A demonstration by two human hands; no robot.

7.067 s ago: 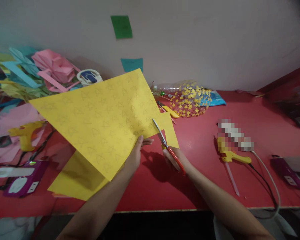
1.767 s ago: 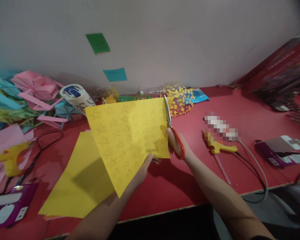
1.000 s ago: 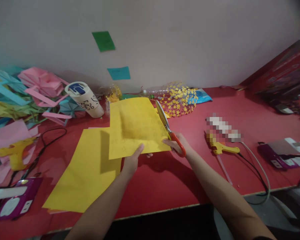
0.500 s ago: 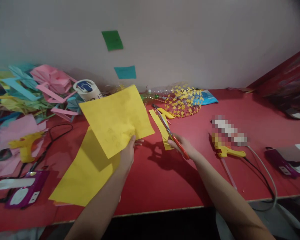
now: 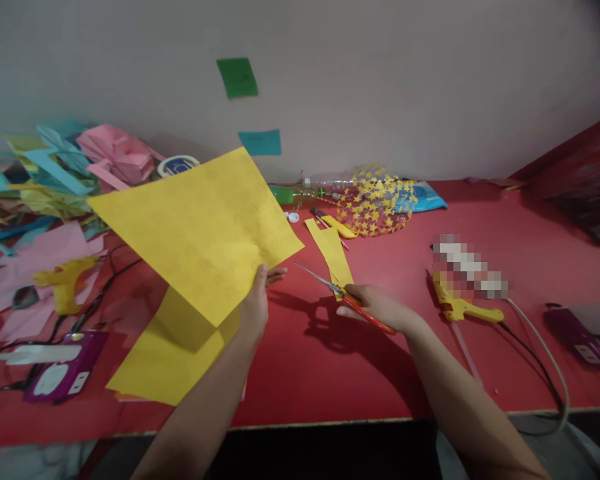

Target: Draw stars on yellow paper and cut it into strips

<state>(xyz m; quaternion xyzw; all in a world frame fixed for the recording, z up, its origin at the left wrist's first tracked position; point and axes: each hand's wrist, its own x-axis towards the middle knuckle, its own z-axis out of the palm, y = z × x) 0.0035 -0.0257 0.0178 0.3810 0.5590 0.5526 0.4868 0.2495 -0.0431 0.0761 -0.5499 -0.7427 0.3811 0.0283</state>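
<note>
My left hand (image 5: 258,300) grips a sheet of yellow paper (image 5: 200,230) by its lower right edge, holding it tilted above the table. Part of that hand's fingers is behind the sheet. Under it lies a second yellow sheet (image 5: 165,360), with paper of other colours showing at its edge. My right hand (image 5: 377,307) is closed around the red handles of a pair of scissors (image 5: 365,317). Their blades point left toward the held sheet, apart from it. Yellow paper strips (image 5: 333,250) lie on the table just beyond the blades.
Yellow glue guns lie at left (image 5: 65,287) and right (image 5: 463,308), with cables. Purple power boxes stand at left (image 5: 67,367) and right (image 5: 580,340). Folded pink paper (image 5: 117,153), a star-patterned clear roll (image 5: 377,203) and a blue packet (image 5: 427,198) sit along the wall.
The held yellow sheet has shifted left and turned. The scissors have swung from pointing up and away to pointing left toward the sheet. The view has shifted slightly.
</note>
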